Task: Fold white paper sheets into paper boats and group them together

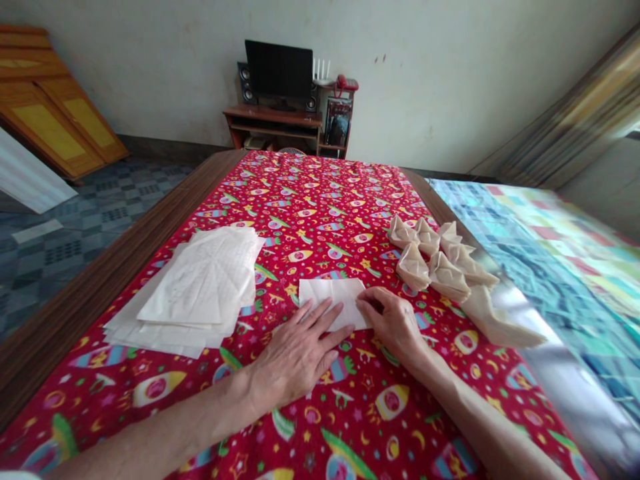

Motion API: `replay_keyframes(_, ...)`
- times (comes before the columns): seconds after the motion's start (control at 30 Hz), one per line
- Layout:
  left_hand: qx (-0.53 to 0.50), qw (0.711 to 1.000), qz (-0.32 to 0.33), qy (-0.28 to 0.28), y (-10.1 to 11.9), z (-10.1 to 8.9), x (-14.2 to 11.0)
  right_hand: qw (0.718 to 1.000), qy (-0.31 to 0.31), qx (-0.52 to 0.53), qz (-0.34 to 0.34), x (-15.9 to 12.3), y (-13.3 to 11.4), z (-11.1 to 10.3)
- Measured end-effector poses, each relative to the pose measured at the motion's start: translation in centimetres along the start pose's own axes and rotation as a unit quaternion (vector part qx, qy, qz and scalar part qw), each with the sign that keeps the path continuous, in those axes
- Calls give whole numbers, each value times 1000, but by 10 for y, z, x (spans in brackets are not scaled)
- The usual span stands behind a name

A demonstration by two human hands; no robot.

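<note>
A folded white sheet of paper (315, 288) lies on the red patterned cloth in front of me. My left hand (305, 350) rests flat on its left and lower part, fingers spread. At the paper's right edge, my right hand (393, 320) pinches the paper between thumb and fingers. Left of my hands is a loose stack of creased white paper sheets (195, 287). Several folded paper boats (450, 273) stand grouped to the right, beyond my right hand.
The red cloth (320, 213) covers a table with a dark wooden edge (125, 267). A bed with a patchwork cover (540, 253) adjoins on the right. At the back wall stand a desk (280, 119) with a monitor (279, 70) and a red telephone (345, 84). A wooden cabinet (55, 113) is far left.
</note>
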State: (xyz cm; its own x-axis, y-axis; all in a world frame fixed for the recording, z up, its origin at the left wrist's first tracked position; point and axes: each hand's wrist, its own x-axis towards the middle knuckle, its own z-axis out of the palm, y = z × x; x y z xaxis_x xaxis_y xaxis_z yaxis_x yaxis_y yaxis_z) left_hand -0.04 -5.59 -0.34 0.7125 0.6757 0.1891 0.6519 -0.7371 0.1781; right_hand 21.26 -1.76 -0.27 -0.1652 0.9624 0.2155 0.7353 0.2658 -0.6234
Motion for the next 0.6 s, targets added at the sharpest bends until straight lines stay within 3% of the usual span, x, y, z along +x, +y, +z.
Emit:
replay_keyframes(0.23,1,1000,-4,-10,0,0,0,999,-7,-33,-42,0,0,-2)
replay_keyframes(0.33,-1,1000,-5,-15,0,0,0,989,28,-122,-78,-6,-3,-2)
replay_keyframes(0.43,-4,1000,0,-15,0,0,1,962,56,-217,-154,-22,-10,0)
replay_keyframes(0.53,-6,1000,-2,-21,1,-2,2,940,-30,-217,-263,-39,-16,5)
replay_keyframes(0.6,-5,1000,-3,-22,1,-3,3,932,-79,-215,-280,-47,-16,7)
